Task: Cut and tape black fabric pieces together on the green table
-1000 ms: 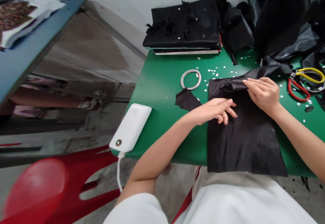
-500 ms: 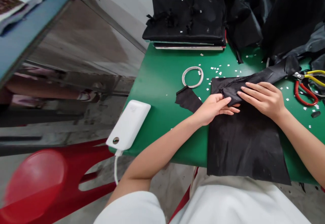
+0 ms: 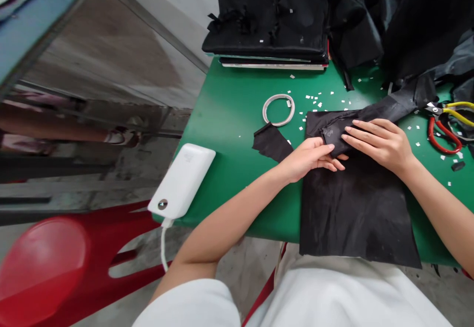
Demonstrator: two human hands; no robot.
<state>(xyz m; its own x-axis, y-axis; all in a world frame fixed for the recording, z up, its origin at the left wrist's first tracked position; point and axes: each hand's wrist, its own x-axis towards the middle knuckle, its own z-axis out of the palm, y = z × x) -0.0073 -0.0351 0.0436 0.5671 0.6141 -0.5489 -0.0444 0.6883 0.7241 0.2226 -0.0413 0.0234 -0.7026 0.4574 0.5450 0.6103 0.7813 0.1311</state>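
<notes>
A sheet of black fabric lies over the table's front edge, its lower end reaching my lap. Across its upper part runs a folded black strip that stretches up to the right. My left hand pinches the near left corner of this strip, thumb on top and fingers underneath. Flat on the strip rests my right hand, fingers stretched out and pointing left. A small greyish patch shows on the strip between the two hands. Beside my left hand lies a black fabric scrap.
On the green table are a white tape ring, scattered white bits and red-and-yellow-handled pliers. A white power bank with a cable sits at the left edge. Black fabric stacks stand behind. A red stool is at lower left.
The view has shifted slightly. The strip's left corner lies flatter, and its greyish patch shows more plainly. Both hands keep nearly the same place on the fabric.
</notes>
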